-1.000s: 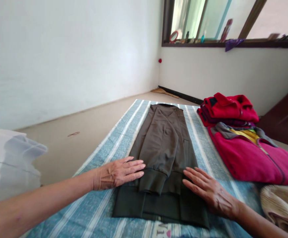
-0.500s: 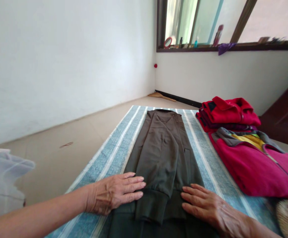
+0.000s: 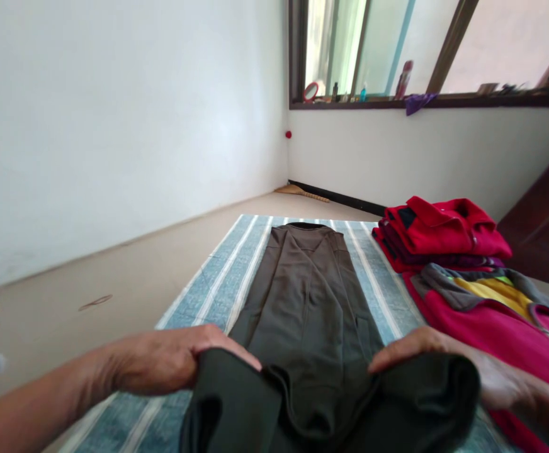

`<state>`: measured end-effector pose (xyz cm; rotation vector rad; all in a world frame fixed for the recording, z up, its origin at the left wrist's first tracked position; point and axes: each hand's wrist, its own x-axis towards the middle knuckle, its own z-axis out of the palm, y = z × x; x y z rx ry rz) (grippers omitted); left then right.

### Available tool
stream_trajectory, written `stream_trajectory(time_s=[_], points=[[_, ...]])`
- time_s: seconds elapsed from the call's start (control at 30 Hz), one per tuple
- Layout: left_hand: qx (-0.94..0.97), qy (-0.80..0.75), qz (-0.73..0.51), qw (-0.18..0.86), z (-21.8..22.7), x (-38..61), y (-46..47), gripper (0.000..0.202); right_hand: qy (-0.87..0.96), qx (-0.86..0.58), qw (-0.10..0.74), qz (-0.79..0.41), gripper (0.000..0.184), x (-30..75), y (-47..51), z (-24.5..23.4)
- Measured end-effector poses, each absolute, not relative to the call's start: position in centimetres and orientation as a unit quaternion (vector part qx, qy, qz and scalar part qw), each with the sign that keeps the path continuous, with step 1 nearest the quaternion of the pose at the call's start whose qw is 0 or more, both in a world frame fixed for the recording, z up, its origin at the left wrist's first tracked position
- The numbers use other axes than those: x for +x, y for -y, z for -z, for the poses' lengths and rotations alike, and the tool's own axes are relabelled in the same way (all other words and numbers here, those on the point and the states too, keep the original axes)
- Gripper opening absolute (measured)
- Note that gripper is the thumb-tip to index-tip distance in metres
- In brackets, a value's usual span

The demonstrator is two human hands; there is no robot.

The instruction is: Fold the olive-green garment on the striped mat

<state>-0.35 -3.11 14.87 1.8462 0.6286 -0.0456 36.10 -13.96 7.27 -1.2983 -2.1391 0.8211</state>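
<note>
A dark olive garment point(image 3: 305, 302) lies folded lengthwise on a blue-and-white striped mat point(image 3: 218, 283), its collar end far from me. I have its near end lifted and curling back toward me in a thick fold point(image 3: 331, 402). My left hand point(image 3: 161, 362) grips the fold's left side, fingers curled over the cloth. My right hand point(image 3: 439, 358) holds the right side in the same way, partly hidden behind the fold. The cloth hides my fingertips.
A folded red garment stack point(image 3: 444, 229) and a pink fleece jacket point(image 3: 486, 321) lie to the right of the mat. A dark wooden panel point(image 3: 543, 220) stands at the right. A broom point(image 3: 303, 192) lies by the far wall, beneath a windowsill point(image 3: 397, 102) holding small items.
Both hands were flat on the garment. They have now taken hold of its near end and raised it, folding it back toward me. The view has tilted, shifting the room lower in the frame.
</note>
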Motion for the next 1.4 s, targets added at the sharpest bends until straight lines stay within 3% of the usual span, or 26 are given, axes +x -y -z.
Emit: stream_trajectory(time_s=[0.1, 0.2, 0.3, 0.4, 0.47, 0.73, 1.03, 1.1, 1.23, 1.3, 1.4], points=[[0.704, -0.328, -0.115, 0.619, -14.4, 0.5, -1.3, 0.021, 0.623, -0.442, 0.374, -0.526, 0.033, 37.6, 8.1, -8.1], [0.568, -0.363, -0.226, 0.704, -11.5, 1.9, -6.2, 0.033, 0.404, -0.497, 0.475, -0.603, 0.028, 38.1, 1.9, -6.7], [0.456, -0.436, -0.209, 0.747, -7.3, 3.4, -9.7, 0.038, 0.240, -0.553, 0.473, -0.642, 0.026, 37.8, -2.0, -3.6], [0.405, -0.459, -0.199, 0.765, -3.8, 3.9, -10.8, 0.041, 0.206, -0.554, 0.450, -0.670, 0.027, 37.3, -2.9, -0.9], [0.397, -0.458, -0.210, 0.767, -2.7, 3.6, -10.3, 0.042, 0.217, -0.545, 0.456, -0.669, 0.019, 37.3, -2.6, 0.1], [0.383, -0.422, -0.273, 0.775, -2.4, 2.9, -8.5, 0.042, 0.272, -0.570, 0.506, -0.587, 0.029, 37.3, -2.8, -0.4], [0.399, -0.461, -0.262, 0.748, -2.7, 1.4, -6.4, 0.040, 0.327, -0.710, 0.445, -0.437, 0.051, 36.7, -2.4, -0.6], [0.450, -0.453, -0.273, 0.719, -3.4, 0.6, -4.9, 0.046, 0.357, -0.743, 0.443, -0.353, 0.055, 36.3, -1.4, -1.2], [0.510, -0.442, -0.317, 0.667, -3.9, 0.0, -2.3, 0.060, 0.558, -0.725, 0.403, -0.029, 0.041, 32.9, 1.4, -2.1], [0.514, -0.440, -0.337, 0.655, -3.5, 0.1, -1.8, 0.060, 0.653, -0.647, 0.394, 0.013, 0.036, 30.8, 2.4, -1.4], [0.502, -0.439, -0.350, 0.658, -2.7, 0.2, -1.6, 0.057, 0.700, -0.620, 0.353, -0.018, 0.037, 28.9, 2.7, 0.8]])
